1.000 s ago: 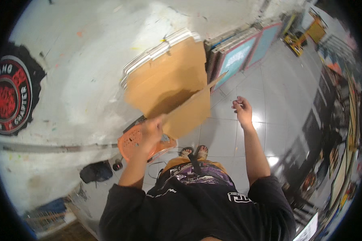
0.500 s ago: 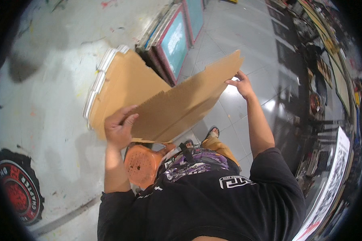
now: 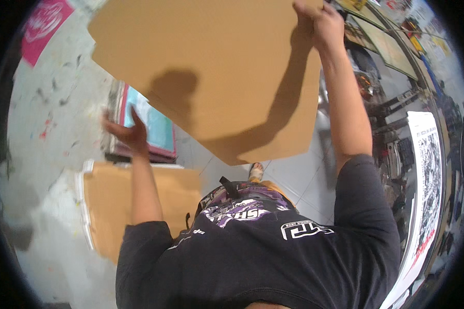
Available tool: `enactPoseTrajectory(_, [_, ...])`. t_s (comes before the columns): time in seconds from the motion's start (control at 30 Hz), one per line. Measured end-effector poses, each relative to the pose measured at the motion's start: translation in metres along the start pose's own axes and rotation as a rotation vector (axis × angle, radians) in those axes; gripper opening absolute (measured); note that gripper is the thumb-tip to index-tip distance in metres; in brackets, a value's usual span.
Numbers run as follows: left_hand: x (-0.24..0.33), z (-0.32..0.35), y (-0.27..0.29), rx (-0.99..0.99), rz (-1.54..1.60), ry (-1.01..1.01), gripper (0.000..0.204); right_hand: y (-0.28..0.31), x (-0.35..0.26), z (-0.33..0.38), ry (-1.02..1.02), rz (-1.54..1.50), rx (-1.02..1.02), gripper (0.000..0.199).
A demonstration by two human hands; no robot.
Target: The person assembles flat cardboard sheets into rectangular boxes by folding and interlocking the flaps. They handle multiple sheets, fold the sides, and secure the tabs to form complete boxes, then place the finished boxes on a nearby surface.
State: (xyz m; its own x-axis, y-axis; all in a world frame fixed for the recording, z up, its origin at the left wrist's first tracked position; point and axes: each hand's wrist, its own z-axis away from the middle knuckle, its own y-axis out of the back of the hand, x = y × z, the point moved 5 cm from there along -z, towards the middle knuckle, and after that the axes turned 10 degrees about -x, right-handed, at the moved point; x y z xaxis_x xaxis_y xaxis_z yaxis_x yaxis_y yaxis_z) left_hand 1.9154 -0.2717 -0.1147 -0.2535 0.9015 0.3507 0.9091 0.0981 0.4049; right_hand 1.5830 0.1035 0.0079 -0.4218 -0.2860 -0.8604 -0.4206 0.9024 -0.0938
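Observation:
A large brown cardboard sheet [image 3: 227, 56] is raised in front of me, its far edge cut off by the top of the view. My right hand [image 3: 325, 28] pinches its upper right edge, and the shadow of an arm falls across the board. Away from the sheet, my left hand [image 3: 129, 133] is slightly blurred, with thumb and fingers spread and nothing in them. Behind that hand are framed screens [image 3: 161, 129] with blue mesh and dark pink edges. Below it, a stack of cardboard [image 3: 105, 201] with white layers at its left edge is partly covered by my left forearm.
A paint-marked pale grey surface [image 3: 46, 170] spans the left side, with a pink printed piece [image 3: 44, 26] at its far end. Grey floor tiles [image 3: 307, 180] show by my foot. Crowded racks and a white printed sheet [image 3: 425, 170] line the right.
The cardboard sheet has moved up and away from the stack and now faces me broadly. My left hand has let go of it, while my right hand has risen with it. The view has shifted.

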Motion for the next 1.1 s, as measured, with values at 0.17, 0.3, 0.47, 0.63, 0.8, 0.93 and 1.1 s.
enactPoseTrajectory(0.17, [0.018,0.159,-0.197,-0.869,0.670,0.836,0.082,0.060,-0.078,-0.133,0.142,-0.071,0.198,0.017])
enactPoseTrajectory(0.3, [0.026,0.232,-0.300,-1.136,0.881,1.637,0.108,0.139,-0.072,-0.205,0.110,-0.156,0.402,0.028])
enactPoseTrajectory(0.47, [-0.029,0.188,-0.412,-0.784,1.335,1.733,0.105,0.197,0.026,-0.315,-0.051,-0.387,0.656,0.047])
enactPoseTrajectory(0.63, [-0.137,0.109,-0.503,-0.913,1.078,1.510,0.061,0.177,0.166,-0.408,-0.123,-0.394,0.757,0.049])
enactPoseTrajectory(0.8, [-0.182,0.038,-0.570,-0.402,1.410,1.521,0.057,0.187,0.319,-0.520,-0.234,-0.478,0.630,0.032])
enactPoseTrajectory(0.93, [-0.191,-0.038,-0.649,-0.392,1.308,1.493,0.058,0.204,0.398,-0.611,-0.232,-0.498,0.734,0.026])
enactPoseTrajectory(1.1, [-0.106,-0.150,-0.819,-0.665,1.355,1.378,0.049,0.329,0.483,-0.741,-0.107,-0.462,0.810,0.033])
